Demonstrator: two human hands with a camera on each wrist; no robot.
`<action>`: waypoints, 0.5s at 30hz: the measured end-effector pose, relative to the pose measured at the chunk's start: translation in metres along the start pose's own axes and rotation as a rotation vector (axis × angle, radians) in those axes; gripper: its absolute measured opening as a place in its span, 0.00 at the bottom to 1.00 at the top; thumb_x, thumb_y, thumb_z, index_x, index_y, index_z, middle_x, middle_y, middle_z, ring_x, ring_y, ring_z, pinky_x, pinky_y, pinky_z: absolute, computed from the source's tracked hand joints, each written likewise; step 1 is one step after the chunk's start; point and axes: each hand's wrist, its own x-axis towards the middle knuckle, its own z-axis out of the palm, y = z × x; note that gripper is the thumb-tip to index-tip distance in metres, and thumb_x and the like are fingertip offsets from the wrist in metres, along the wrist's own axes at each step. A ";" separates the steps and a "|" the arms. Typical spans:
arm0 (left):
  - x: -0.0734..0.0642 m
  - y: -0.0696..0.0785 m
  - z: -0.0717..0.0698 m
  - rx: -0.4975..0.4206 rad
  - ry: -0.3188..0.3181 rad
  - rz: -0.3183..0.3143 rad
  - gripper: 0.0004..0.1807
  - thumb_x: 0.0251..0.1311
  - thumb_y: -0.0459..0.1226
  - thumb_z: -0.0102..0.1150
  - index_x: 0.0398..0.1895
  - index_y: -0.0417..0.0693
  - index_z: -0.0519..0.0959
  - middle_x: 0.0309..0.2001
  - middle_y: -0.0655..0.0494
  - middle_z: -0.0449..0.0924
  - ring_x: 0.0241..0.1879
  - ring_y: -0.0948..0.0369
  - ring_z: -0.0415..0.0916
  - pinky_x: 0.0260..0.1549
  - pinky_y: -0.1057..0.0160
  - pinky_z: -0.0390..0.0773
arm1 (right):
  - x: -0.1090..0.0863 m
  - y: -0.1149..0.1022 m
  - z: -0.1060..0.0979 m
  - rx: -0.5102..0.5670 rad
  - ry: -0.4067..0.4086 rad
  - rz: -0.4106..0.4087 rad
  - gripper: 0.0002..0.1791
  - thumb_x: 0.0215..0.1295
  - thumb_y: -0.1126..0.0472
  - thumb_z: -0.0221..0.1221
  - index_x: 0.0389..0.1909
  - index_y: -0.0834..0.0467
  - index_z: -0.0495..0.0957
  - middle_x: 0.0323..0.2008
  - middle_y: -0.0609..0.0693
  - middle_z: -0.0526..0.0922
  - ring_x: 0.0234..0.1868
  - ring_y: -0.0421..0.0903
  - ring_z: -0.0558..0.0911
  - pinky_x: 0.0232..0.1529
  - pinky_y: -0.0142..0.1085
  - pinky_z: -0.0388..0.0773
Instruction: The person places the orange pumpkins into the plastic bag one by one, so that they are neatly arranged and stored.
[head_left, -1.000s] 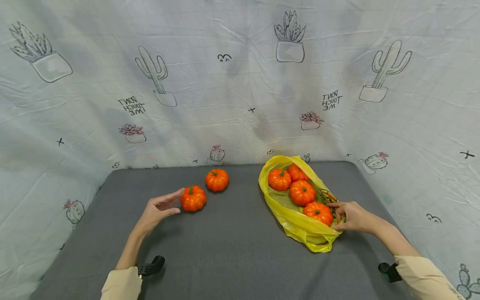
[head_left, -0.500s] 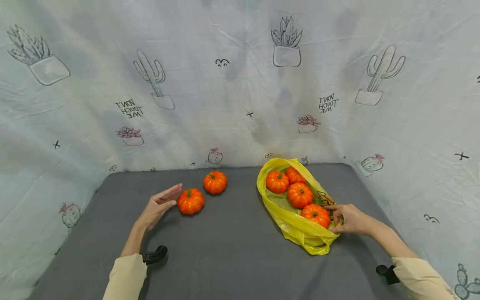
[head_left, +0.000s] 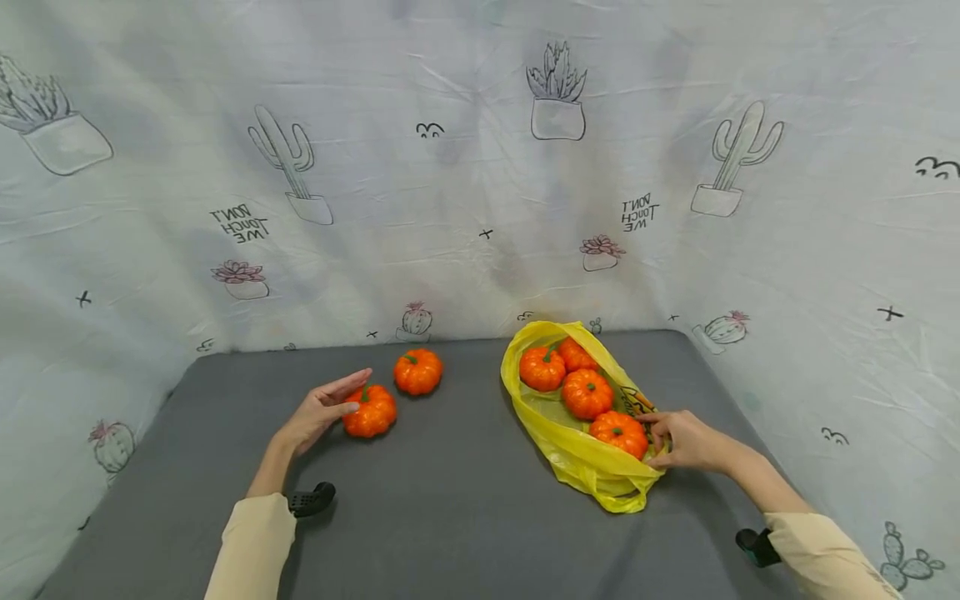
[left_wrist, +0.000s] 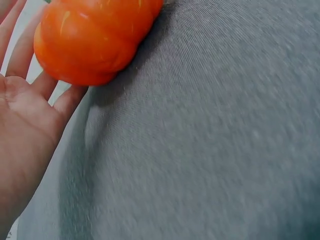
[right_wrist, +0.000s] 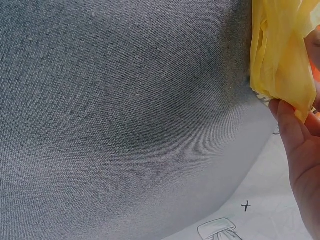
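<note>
In the head view, my left hand is at the left side of a small orange pumpkin, its thumb overlapping the front. The left wrist view shows the fingers extended alongside this pumpkin, fairly straight. A second pumpkin sits just behind it on the grey table. On the right, my right hand pinches the rim of a yellow plastic bag between thumb and fingers. Several pumpkins, such as the middle one, lie inside the bag's wide mouth. Close up, the right wrist view has the bag at the fingertips.
The grey cloth-covered table ends at a white curtain printed with cacti, which rises behind it and at both sides. Black straps with camera mounts, like the left one, sit at both wrists.
My left hand has moved in from just left of the nearer pumpkin, so its thumb now overlaps it. The right hand keeps its hold on the bag. The head view has shifted slightly.
</note>
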 end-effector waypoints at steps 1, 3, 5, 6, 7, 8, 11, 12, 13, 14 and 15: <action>0.002 0.000 0.000 0.015 0.003 -0.009 0.31 0.66 0.27 0.53 0.71 0.36 0.58 0.72 0.42 0.55 0.69 0.64 0.57 0.58 0.72 0.66 | 0.001 0.000 0.000 0.001 0.001 0.001 0.19 0.49 0.60 0.72 0.14 0.50 0.70 0.53 0.72 0.76 0.12 0.28 0.54 0.15 0.26 0.62; 0.006 0.000 0.000 0.042 0.000 -0.015 0.31 0.66 0.28 0.54 0.71 0.37 0.59 0.71 0.43 0.55 0.68 0.66 0.58 0.57 0.72 0.67 | 0.002 -0.001 0.000 0.000 0.003 0.002 0.19 0.49 0.60 0.72 0.14 0.51 0.70 0.53 0.72 0.76 0.13 0.29 0.53 0.16 0.26 0.62; 0.009 0.001 0.000 0.069 -0.002 -0.023 0.31 0.65 0.28 0.55 0.71 0.37 0.60 0.71 0.44 0.56 0.68 0.66 0.58 0.56 0.73 0.67 | 0.004 -0.001 0.000 -0.007 0.005 0.002 0.19 0.50 0.59 0.72 0.14 0.51 0.70 0.53 0.71 0.76 0.13 0.29 0.53 0.16 0.26 0.61; 0.010 0.001 0.000 0.078 -0.001 -0.028 0.31 0.65 0.29 0.55 0.71 0.37 0.60 0.71 0.44 0.57 0.67 0.68 0.59 0.56 0.74 0.67 | 0.005 -0.001 0.000 -0.010 0.005 0.003 0.19 0.50 0.59 0.72 0.14 0.51 0.70 0.53 0.71 0.76 0.13 0.29 0.53 0.16 0.26 0.61; 0.012 0.001 0.001 0.088 0.000 -0.032 0.31 0.64 0.29 0.56 0.70 0.37 0.61 0.71 0.44 0.57 0.67 0.69 0.59 0.55 0.74 0.67 | 0.005 -0.001 0.001 -0.010 0.002 0.008 0.19 0.50 0.59 0.72 0.14 0.51 0.70 0.53 0.71 0.76 0.14 0.29 0.54 0.17 0.26 0.61; 0.013 0.002 0.001 0.098 0.000 -0.038 0.31 0.64 0.29 0.57 0.70 0.36 0.61 0.71 0.44 0.57 0.66 0.70 0.60 0.55 0.75 0.67 | 0.005 0.000 0.001 -0.010 0.000 0.012 0.19 0.50 0.59 0.72 0.14 0.51 0.70 0.54 0.71 0.76 0.14 0.29 0.54 0.17 0.26 0.61; 0.016 0.003 0.006 0.131 -0.025 -0.061 0.33 0.61 0.30 0.60 0.69 0.34 0.62 0.71 0.45 0.57 0.64 0.75 0.59 0.55 0.77 0.65 | 0.004 0.000 0.002 -0.005 -0.004 0.021 0.18 0.49 0.60 0.72 0.14 0.52 0.70 0.53 0.71 0.76 0.15 0.29 0.55 0.17 0.26 0.62; 0.017 0.002 0.008 0.142 -0.041 -0.073 0.34 0.60 0.31 0.62 0.69 0.33 0.62 0.71 0.45 0.56 0.64 0.77 0.59 0.55 0.77 0.64 | 0.002 0.001 0.002 -0.003 -0.004 0.024 0.18 0.49 0.60 0.72 0.14 0.52 0.70 0.53 0.71 0.76 0.15 0.29 0.55 0.17 0.26 0.62; 0.017 0.003 0.009 0.156 -0.057 -0.081 0.35 0.59 0.31 0.63 0.68 0.33 0.62 0.72 0.45 0.56 0.63 0.77 0.58 0.54 0.77 0.64 | 0.003 0.001 0.002 0.001 -0.005 0.024 0.18 0.48 0.61 0.72 0.14 0.52 0.71 0.53 0.71 0.76 0.15 0.29 0.55 0.17 0.26 0.62; 0.016 0.003 0.010 0.168 -0.073 -0.091 0.36 0.57 0.32 0.65 0.68 0.33 0.63 0.72 0.45 0.55 0.64 0.76 0.57 0.54 0.77 0.65 | 0.003 0.001 0.003 0.004 -0.004 0.024 0.18 0.48 0.61 0.72 0.14 0.52 0.71 0.53 0.72 0.76 0.15 0.29 0.55 0.17 0.26 0.62; 0.017 0.004 0.011 0.177 -0.088 -0.098 0.36 0.56 0.32 0.66 0.68 0.33 0.63 0.72 0.44 0.54 0.65 0.74 0.55 0.54 0.76 0.65 | 0.003 0.001 0.003 0.007 -0.004 0.024 0.18 0.48 0.61 0.72 0.14 0.52 0.71 0.53 0.72 0.76 0.15 0.29 0.55 0.17 0.26 0.62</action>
